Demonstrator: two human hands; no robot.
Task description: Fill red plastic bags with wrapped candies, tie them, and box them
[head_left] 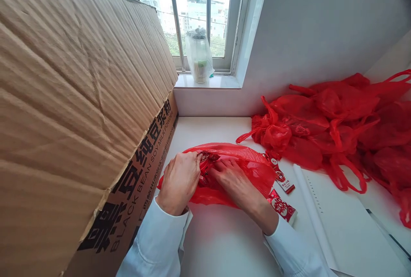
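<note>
A thin red plastic bag point(257, 170) lies spread on the white tabletop, its mouth facing me. My left hand point(180, 178) is closed on the bag's left edge, with the thumb side turned towards the opening. Inside the mouth, my right hand point(229, 178) reaches left with bent fingers pressed together among dark red patterned packets point(204, 177). Its fingertips are hidden, so what they grip is unclear. Just right of the bag lie a red-and-white packet point(281, 205) and a slim red-and-white box point(284, 179), both partly covered.
A large cardboard box point(141, 170) with a raised flap stands close on the left. Several filled red bags point(321, 118) are heaped at the right, beside a notebook point(349, 225) and a pen point(398, 245). A bagged jar point(199, 61) stands on the windowsill.
</note>
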